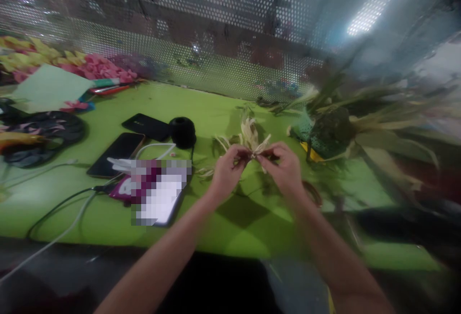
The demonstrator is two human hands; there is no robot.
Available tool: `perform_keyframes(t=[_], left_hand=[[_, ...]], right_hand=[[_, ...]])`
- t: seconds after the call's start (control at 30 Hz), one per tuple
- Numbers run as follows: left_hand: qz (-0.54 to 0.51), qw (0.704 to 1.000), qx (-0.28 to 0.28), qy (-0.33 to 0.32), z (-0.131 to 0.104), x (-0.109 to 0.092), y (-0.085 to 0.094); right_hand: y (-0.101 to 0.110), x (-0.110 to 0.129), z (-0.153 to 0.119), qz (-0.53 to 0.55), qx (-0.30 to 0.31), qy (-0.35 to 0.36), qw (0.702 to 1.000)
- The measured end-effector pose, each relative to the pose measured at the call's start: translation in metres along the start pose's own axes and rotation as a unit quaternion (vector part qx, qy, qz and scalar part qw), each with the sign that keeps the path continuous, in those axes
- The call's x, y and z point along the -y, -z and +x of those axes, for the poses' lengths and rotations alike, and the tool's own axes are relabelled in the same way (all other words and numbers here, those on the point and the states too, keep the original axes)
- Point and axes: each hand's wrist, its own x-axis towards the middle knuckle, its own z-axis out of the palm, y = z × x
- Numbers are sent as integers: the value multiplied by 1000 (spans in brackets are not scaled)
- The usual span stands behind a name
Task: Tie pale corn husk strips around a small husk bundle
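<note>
Above the green table [212,98] my left hand [230,163] and my right hand [283,165] meet fingertip to fingertip. Both pinch the narrow base of a small bunch of pale dried husk strips [249,131], whose loose ends fan upward, away from me. Whatever binds it at the fingertips is too small to make out. More pale strips [205,173] lie on the table beside my left hand. A black ball of cord [182,132] rests farther left, and a brownish ring [312,194] lies partly hidden behind my right forearm.
Left lie two dark phones [117,154] [147,126], a lit, blurred-out screen [162,199], a purple power strip [135,184] and cables. Pink and yellow flower pieces [108,69] pile up at far left. Long dry leaves [392,136] spread at right. A perforated panel [223,59] stands behind.
</note>
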Motion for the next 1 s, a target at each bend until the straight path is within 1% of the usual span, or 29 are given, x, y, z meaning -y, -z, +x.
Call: perform_keyframes(t=[0.1, 0.2, 0.27, 0.3, 0.37, 0.43, 0.47, 0.53, 0.6, 0.7, 0.77, 0.87, 0.93, 1.0], left_hand=[[9, 1000, -4, -2, -1, -2, 1], [11, 1000, 3, -3, -2, -1, 1], [-8, 1000, 11, 7, -2, 0, -1], [-30, 999, 14, 26, -2, 1, -2], [-97, 991, 15, 90, -2, 4, -6], [-171, 972, 10, 159, -2, 6, -9], [-201, 963, 6, 182, -2, 7, -10], [-242, 949, -1, 203, -2, 8, -11], [-252, 946, 3, 204, -2, 6, -11], [-216, 960, 10, 180, -2, 2, -8], [-197, 966, 11, 164, -3, 0, -8], [-215, 965, 11, 149, -3, 2, -7], [-234, 961, 4, 145, -2, 5, -7], [-244, 958, -4, 149, -1, 6, -5]], right_hand=[[0, -2, 1, 27, 10, -16, 999], [1, -3, 3, 11, 28, -14, 999], [0, -3, 3, 2, 38, -11, 999], [0, -3, 3, 2, 37, -14, 999], [-3, -2, 2, 9, 24, -28, 999], [-6, -1, 0, 18, -3, -36, 999], [-7, -1, -1, 20, -17, -32, 999], [-9, -1, -2, 19, -30, -2, 999], [-9, -1, -3, 11, -24, 32, 999], [-7, 0, -3, -17, -10, 63, 998], [-5, -1, -3, -49, -17, 89, 995], [-5, -3, -5, -135, -22, 159, 978], [-5, -5, -7, -196, -1, 208, 958], [-4, -5, -9, -215, 30, 236, 947]])
